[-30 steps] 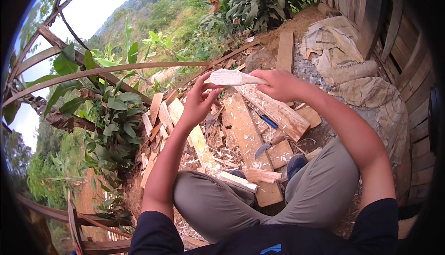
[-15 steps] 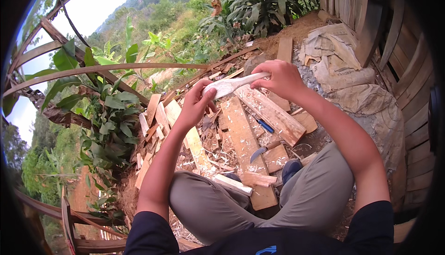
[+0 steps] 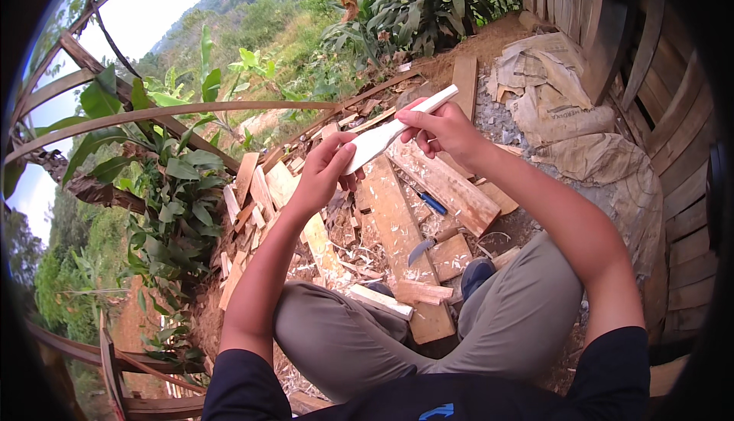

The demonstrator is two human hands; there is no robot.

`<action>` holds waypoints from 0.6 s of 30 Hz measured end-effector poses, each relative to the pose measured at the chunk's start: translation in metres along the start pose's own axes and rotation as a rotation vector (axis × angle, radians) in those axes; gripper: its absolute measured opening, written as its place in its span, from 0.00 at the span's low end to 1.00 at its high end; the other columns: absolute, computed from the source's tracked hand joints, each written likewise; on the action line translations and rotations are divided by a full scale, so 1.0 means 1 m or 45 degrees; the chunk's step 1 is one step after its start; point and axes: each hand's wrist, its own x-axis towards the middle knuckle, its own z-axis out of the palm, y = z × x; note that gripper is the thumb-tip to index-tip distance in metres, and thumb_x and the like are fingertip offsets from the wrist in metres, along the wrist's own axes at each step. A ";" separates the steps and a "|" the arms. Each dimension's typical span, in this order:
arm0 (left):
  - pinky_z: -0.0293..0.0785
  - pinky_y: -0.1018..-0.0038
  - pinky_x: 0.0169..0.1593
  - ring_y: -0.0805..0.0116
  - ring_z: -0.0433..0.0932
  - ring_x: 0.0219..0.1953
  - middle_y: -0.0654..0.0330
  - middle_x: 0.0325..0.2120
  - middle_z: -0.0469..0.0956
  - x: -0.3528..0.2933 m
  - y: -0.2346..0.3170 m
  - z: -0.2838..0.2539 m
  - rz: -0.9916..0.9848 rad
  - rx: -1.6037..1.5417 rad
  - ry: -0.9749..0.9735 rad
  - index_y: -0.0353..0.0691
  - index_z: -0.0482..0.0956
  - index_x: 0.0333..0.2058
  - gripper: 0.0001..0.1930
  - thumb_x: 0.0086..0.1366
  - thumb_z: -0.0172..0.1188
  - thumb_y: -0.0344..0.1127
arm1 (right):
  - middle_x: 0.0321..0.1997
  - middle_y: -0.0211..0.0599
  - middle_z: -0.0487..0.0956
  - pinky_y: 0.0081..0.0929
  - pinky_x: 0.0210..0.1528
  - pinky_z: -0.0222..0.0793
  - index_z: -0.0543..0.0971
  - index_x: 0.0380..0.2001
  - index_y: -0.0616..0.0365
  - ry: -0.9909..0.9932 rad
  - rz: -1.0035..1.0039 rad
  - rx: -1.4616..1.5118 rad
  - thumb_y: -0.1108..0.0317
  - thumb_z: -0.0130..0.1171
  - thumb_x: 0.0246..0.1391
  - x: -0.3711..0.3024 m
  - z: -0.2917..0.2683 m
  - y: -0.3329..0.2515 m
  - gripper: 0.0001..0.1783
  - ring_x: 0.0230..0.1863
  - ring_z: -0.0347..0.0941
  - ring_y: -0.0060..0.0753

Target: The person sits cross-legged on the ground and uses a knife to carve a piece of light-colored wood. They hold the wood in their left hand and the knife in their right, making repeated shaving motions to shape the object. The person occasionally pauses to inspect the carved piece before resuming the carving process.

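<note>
Up in front of me I hold a pale, carved wooden spatula (image 3: 371, 143), tilted with its handle rising to the right. My left hand (image 3: 329, 167) grips the broad, flat end between thumb and fingers. Closed on the slim handle is my right hand (image 3: 443, 129), thumb on the near side, with the handle's tip sticking out past it. Below, on a long plank (image 3: 394, 211) scattered with shavings, rests a knife with a curved blade (image 3: 420, 250). A blue-handled tool (image 3: 433, 203) lies beside a thick wood slab (image 3: 451, 188).
Offcuts (image 3: 260, 191) and shavings cover the ground. A short block (image 3: 424, 292) lies between my bent legs. Old sacks (image 3: 562, 115) are spread at the right by a plank wall (image 3: 688, 222). On the left are a wooden railing (image 3: 191, 109) and leafy plants.
The spatula has turned and tilted, its handle end now pointing higher to the right. My right hand has shifted lower and left along the handle, with the fingers curled beneath.
</note>
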 end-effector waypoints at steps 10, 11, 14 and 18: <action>0.75 0.79 0.41 0.82 0.76 0.39 0.63 0.41 0.82 0.000 0.002 0.018 0.040 0.261 -0.120 0.36 0.75 0.61 0.29 0.64 0.74 0.38 | 0.27 0.34 0.85 0.14 0.19 0.64 0.83 0.40 0.60 -0.106 -0.073 -0.232 0.60 0.69 0.61 -0.003 0.020 0.004 0.14 0.18 0.71 0.12; 0.75 0.79 0.41 0.82 0.76 0.39 0.63 0.40 0.82 0.001 0.002 0.021 0.075 0.278 -0.123 0.36 0.75 0.61 0.29 0.64 0.74 0.37 | 0.28 0.34 0.85 0.13 0.19 0.63 0.83 0.41 0.61 -0.088 -0.097 -0.221 0.59 0.68 0.62 -0.001 0.020 0.009 0.15 0.18 0.70 0.12; 0.75 0.79 0.38 0.82 0.76 0.36 0.64 0.38 0.82 0.003 -0.002 0.021 0.074 0.271 -0.101 0.36 0.74 0.62 0.29 0.64 0.73 0.35 | 0.28 0.34 0.85 0.13 0.19 0.63 0.83 0.41 0.61 -0.089 -0.051 -0.229 0.58 0.67 0.63 0.002 0.015 0.011 0.16 0.18 0.70 0.13; 0.74 0.79 0.33 0.81 0.77 0.32 0.63 0.37 0.81 0.001 0.006 0.020 0.044 0.267 -0.063 0.35 0.74 0.61 0.29 0.64 0.73 0.35 | 0.29 0.34 0.85 0.14 0.19 0.64 0.82 0.42 0.63 -0.060 -0.048 -0.218 0.56 0.66 0.65 0.005 0.014 0.014 0.18 0.18 0.70 0.12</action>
